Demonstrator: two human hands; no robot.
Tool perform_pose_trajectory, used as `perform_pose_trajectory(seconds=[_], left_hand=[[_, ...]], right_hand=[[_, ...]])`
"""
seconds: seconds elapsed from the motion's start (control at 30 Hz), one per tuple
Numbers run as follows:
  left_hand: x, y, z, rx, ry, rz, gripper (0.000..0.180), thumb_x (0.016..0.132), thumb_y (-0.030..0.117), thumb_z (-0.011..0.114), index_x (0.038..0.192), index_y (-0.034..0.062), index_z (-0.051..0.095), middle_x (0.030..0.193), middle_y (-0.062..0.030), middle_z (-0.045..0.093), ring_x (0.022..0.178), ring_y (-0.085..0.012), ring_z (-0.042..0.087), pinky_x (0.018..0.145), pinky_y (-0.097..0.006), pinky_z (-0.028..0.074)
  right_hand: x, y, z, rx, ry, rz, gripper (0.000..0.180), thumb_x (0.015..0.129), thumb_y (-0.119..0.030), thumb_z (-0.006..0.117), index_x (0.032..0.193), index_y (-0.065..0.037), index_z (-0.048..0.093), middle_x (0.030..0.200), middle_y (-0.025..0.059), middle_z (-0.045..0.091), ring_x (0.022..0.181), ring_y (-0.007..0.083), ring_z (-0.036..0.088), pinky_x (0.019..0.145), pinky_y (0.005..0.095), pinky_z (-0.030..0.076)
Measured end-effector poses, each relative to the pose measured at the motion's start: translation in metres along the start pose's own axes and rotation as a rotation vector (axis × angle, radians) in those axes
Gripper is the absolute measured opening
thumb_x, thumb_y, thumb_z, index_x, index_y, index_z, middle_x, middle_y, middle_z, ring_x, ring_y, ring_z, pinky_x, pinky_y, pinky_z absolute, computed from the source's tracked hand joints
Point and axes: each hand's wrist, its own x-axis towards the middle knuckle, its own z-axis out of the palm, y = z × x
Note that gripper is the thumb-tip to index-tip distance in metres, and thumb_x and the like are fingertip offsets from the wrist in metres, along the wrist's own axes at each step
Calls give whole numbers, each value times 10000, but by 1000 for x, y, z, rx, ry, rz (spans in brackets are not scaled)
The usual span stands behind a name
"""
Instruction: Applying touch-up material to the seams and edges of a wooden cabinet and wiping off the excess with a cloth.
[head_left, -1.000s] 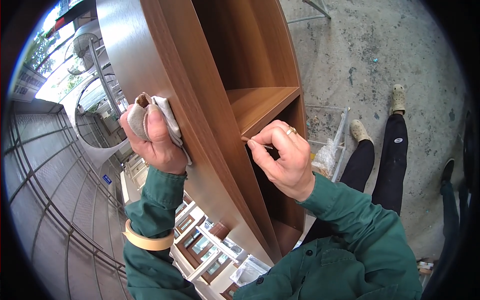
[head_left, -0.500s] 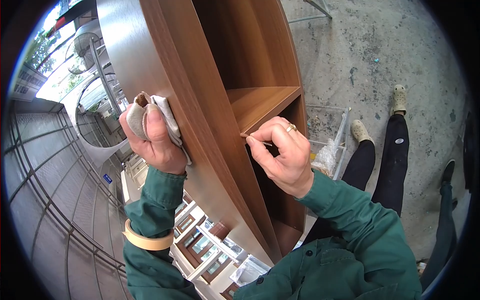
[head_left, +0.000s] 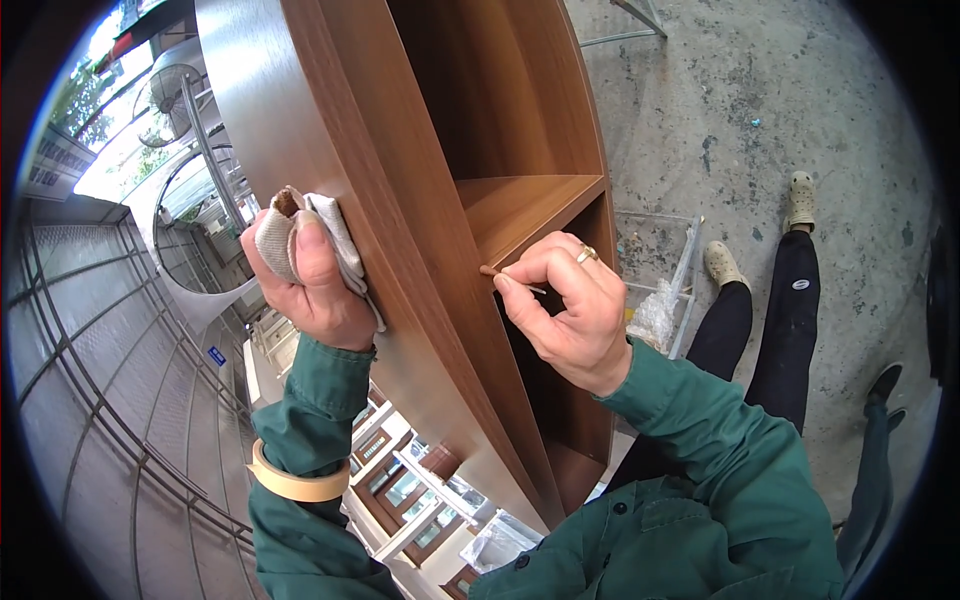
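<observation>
A brown wood-grain shelf cabinet (head_left: 390, 200) stands slanted in front of me. My left hand (head_left: 318, 290) is closed around a folded pale cloth (head_left: 342, 243) with a brown-stained patch, resting at the cabinet's outer side panel. Between thumb and forefinger, my right hand (head_left: 570, 315) pinches a thin cotton swab (head_left: 488, 270). Its brown tip is at the corner where the shelf board (head_left: 530, 212) meets the front frame; the pale other end shows below my fingers. Whether the tip touches the wood, I cannot tell. A roll of masking tape (head_left: 300, 487) encircles my left sleeve.
On the right, a person's legs (head_left: 785, 330) in dark trousers and pale clogs are on the stained concrete floor (head_left: 730, 60). Another person's legs (head_left: 868, 480) show farther right. Crumpled clear plastic (head_left: 652, 315) lies beside the cabinet. A wire-mesh fence (head_left: 110, 370) and fan (head_left: 170, 75) are left.
Both hands stay almost where they were, with the same cloth and swab in them. At the far right, the other person's legs have shifted slightly down in the view.
</observation>
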Motion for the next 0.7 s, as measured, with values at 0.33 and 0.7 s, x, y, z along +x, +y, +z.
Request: perform_pose_trajectory(seconds=[0.33, 0.7], left_hand=[[0, 1, -2, 31, 9, 16, 317, 947, 277, 561, 1140, 35, 495, 989, -53, 560, 869, -109, 540, 802, -256, 455], [-1, -3, -3, 30, -5, 17, 310, 947, 266, 560, 1137, 29, 498, 1001, -53, 552, 885, -110, 524, 821, -257, 437]], right_hand=[[5, -4, -4, -15, 3, 48, 131, 760, 52, 711, 762, 3, 589, 723, 96, 601, 649, 198, 585, 573, 285, 464], [1, 5, -11, 91, 6, 218, 88, 803, 1, 701, 800, 3, 613, 762, 78, 591, 662, 179, 591, 586, 284, 473]])
